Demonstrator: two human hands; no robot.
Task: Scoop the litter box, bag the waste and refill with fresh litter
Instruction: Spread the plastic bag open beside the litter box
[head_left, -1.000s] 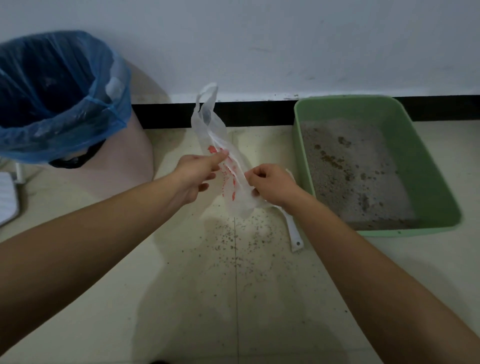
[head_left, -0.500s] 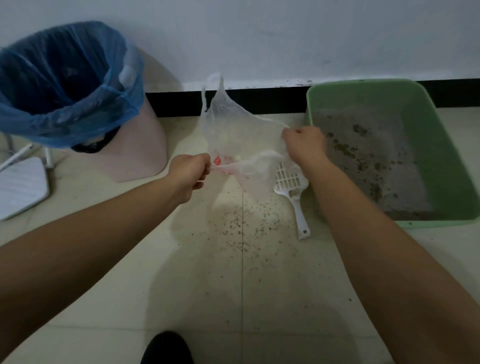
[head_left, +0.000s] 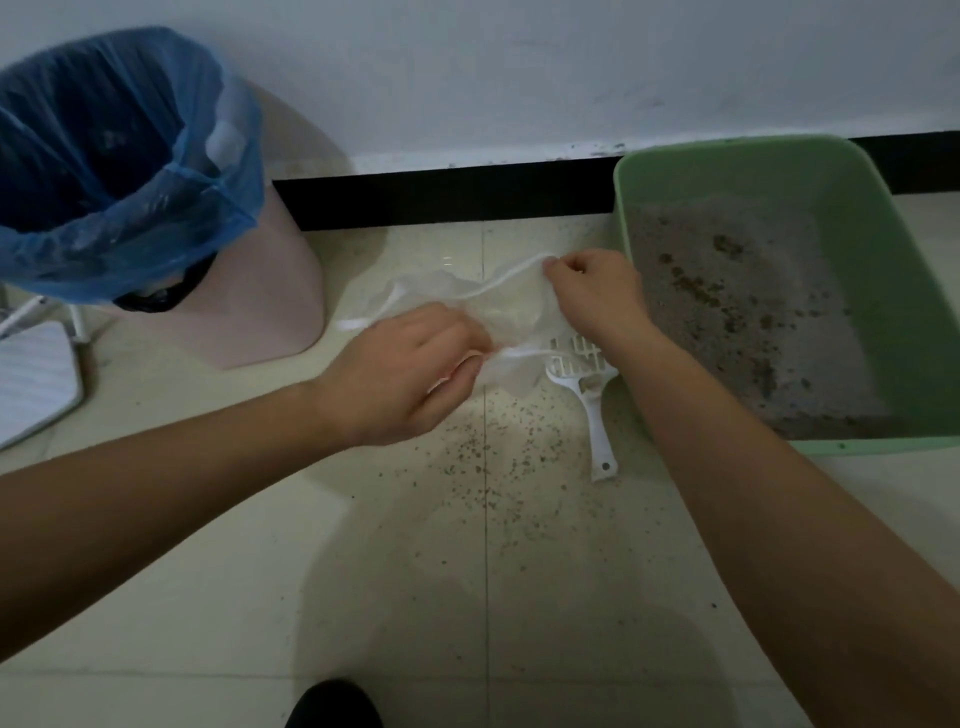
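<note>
A thin white plastic bag (head_left: 498, 306) is stretched low over the floor between my hands. My left hand (head_left: 410, 364) grips its near edge. My right hand (head_left: 592, 291) pinches the far handle loop beside the litter box. The green litter box (head_left: 878, 218) stands at the right, holding grey litter with dark clumps (head_left: 727, 312). A white slotted scoop (head_left: 587, 384) lies on the floor under the bag's right side, handle toward me.
A pink bin (head_left: 260, 312) with a blue liner (head_left: 130, 156) stands at the left by the wall. Litter grains (head_left: 493, 457) are scattered on the tiles. A white slatted object (head_left: 31, 384) sits at the far left. A dark shoe tip (head_left: 332, 706) shows at the bottom.
The bag hung upright before; it has been spread open and lowered toward the floor. My right hand moved away toward the litter box, my left hand came forward over the bag.
</note>
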